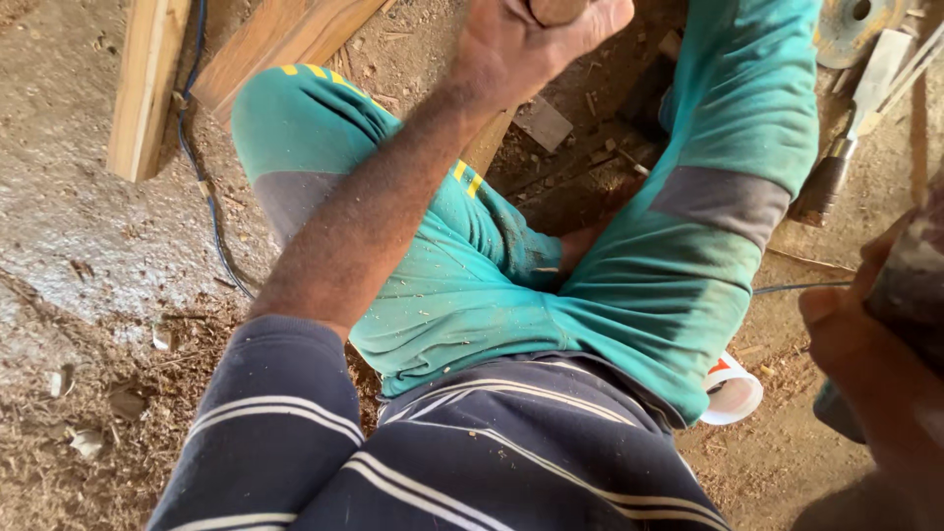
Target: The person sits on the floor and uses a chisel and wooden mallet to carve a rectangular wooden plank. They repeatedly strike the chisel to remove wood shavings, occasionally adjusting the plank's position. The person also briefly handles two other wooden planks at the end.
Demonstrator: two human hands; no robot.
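I sit on the ground in teal trousers (688, 246) and a dark striped shirt. My left hand (531, 39) reaches forward to the top edge of the view, fist closed around a round wooden handle (557, 10); the rest of that tool is cut off. My right hand (846, 329) is at the right edge, close to the camera and blurred, its fingers wrapped around a dark grey object (910, 285) that I cannot identify. A small wooden block (543, 124) lies on the ground between my knees.
Two wooden planks (147, 88) (280, 44) lie at the upper left, with a blue cable (211, 197) running past them. A chisel (846, 128) and a metal disc (857, 25) lie at the upper right. A white cup (736, 395) sits by my right thigh. Sawdust covers the ground.
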